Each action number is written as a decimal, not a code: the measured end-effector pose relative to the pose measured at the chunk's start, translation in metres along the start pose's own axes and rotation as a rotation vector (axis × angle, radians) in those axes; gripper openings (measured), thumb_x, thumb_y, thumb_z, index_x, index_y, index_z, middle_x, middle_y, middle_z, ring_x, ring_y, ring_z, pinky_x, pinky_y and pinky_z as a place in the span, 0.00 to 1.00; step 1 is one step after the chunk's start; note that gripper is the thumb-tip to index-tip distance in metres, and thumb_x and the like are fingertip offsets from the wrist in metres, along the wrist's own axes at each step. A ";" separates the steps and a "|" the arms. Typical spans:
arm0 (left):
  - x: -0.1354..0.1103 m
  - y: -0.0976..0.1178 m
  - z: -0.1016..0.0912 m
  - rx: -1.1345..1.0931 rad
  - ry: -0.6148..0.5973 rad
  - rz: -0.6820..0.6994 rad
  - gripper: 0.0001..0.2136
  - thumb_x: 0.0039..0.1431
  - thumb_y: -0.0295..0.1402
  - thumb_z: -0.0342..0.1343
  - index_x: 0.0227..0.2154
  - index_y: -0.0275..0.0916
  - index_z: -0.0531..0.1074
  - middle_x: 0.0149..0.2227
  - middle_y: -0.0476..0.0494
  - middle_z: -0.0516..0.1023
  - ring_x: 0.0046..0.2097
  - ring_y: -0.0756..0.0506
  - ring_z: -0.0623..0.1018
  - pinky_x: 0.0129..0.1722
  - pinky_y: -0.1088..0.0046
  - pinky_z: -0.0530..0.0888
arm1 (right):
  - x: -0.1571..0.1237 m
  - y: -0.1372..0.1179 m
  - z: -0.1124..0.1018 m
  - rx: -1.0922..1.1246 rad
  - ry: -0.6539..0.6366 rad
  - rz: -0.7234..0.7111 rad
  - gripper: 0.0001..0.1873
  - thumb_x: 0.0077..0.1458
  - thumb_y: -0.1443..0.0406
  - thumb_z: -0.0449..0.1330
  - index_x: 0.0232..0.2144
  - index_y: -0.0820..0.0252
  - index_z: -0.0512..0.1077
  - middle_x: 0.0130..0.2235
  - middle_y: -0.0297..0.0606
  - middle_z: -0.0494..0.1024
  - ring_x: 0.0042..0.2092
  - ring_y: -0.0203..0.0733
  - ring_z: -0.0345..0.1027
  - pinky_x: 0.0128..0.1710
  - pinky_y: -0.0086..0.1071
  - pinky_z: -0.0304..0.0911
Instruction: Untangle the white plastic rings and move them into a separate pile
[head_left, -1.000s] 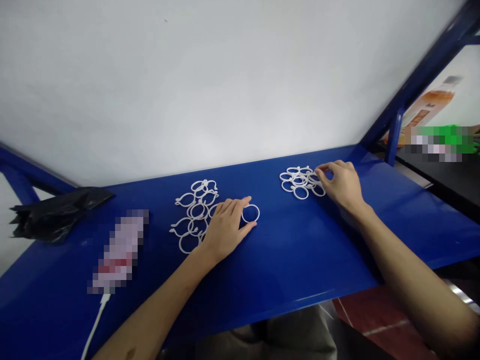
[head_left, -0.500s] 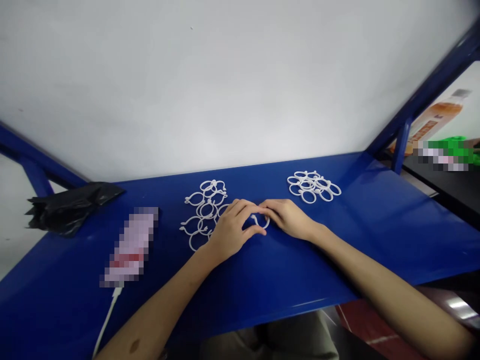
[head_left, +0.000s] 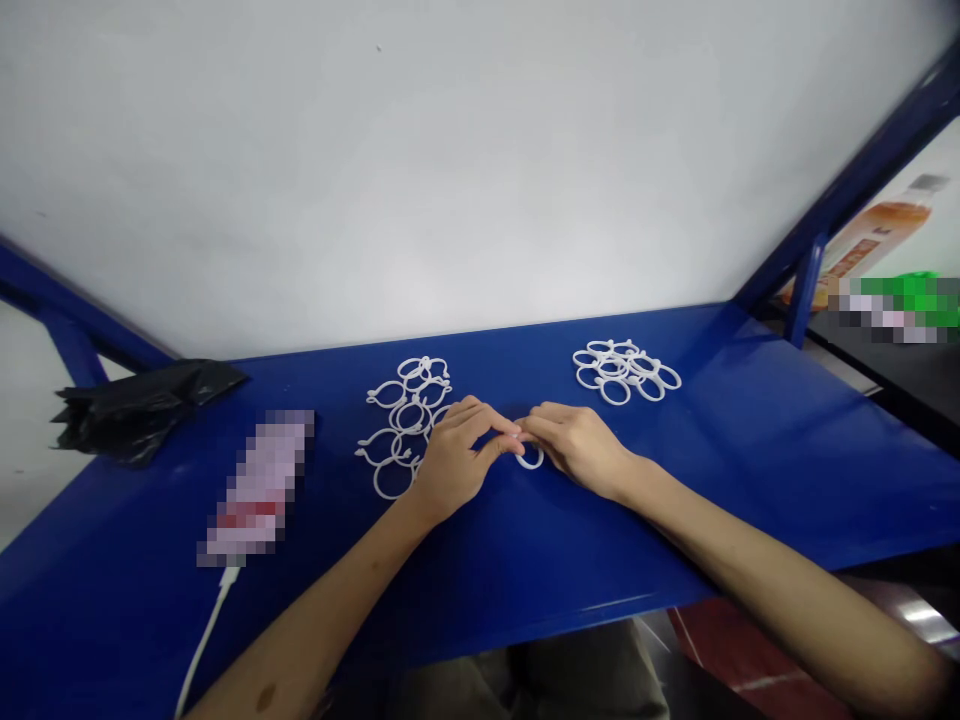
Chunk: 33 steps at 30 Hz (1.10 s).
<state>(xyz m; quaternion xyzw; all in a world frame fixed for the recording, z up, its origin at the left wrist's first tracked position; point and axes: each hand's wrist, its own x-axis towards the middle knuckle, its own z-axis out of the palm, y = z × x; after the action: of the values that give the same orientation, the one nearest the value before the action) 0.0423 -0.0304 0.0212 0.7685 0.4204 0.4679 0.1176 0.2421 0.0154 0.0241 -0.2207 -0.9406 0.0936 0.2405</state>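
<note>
Between my two hands is a white ring [head_left: 530, 459], its lower curve showing below the fingers and its upper part hidden. My left hand [head_left: 466, 452] pinches it with thumb and index finger. From the other side my right hand [head_left: 576, 442] grips the same ring, its fingertips meeting those of the left. Just left of my left hand lies a loose spread of white rings [head_left: 395, 480], several with open ends that have small knobs. Farther back on the right is a tighter pile of white rings [head_left: 616, 392], which look closed.
The blue tabletop [head_left: 480, 590] carries a black plastic bag [head_left: 150, 405] at the left. Near it lies a blurred-out pinkish object [head_left: 262, 480] with a white cable [head_left: 202, 640]. A bottle of orange drink [head_left: 874, 240] stands beyond the blue frame [head_left: 806, 290] at right.
My left thumb and index finger have closed onto the ring's ends, and the hands have drawn together. The ring's open end, visible before, is now covered by fingers.
</note>
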 end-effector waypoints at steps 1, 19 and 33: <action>0.000 0.001 0.000 -0.013 0.001 -0.010 0.04 0.60 0.29 0.63 0.30 0.41 0.75 0.30 0.53 0.80 0.35 0.49 0.75 0.38 0.71 0.71 | 0.000 -0.002 -0.001 -0.040 0.008 -0.014 0.16 0.70 0.67 0.46 0.42 0.64 0.74 0.31 0.39 0.76 0.32 0.39 0.66 0.31 0.30 0.58; 0.002 -0.040 -0.016 0.839 -0.086 -0.147 0.11 0.63 0.39 0.58 0.43 0.38 0.74 0.42 0.37 0.77 0.46 0.35 0.72 0.43 0.58 0.68 | -0.008 0.048 -0.042 -0.567 0.200 0.651 0.16 0.68 0.60 0.50 0.45 0.57 0.76 0.37 0.43 0.79 0.37 0.44 0.70 0.26 0.30 0.54; -0.004 -0.022 -0.001 0.424 -0.367 0.018 0.07 0.67 0.28 0.53 0.41 0.43 0.76 0.38 0.48 0.80 0.44 0.43 0.71 0.45 0.63 0.63 | -0.027 0.084 -0.061 -0.550 0.143 0.953 0.16 0.64 0.63 0.51 0.47 0.59 0.77 0.45 0.50 0.77 0.47 0.53 0.67 0.38 0.39 0.66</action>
<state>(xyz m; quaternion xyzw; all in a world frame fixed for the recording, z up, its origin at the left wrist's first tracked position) 0.0288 -0.0206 0.0068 0.8516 0.4736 0.2234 0.0242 0.3247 0.0814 0.0425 -0.6821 -0.7079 -0.0724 0.1683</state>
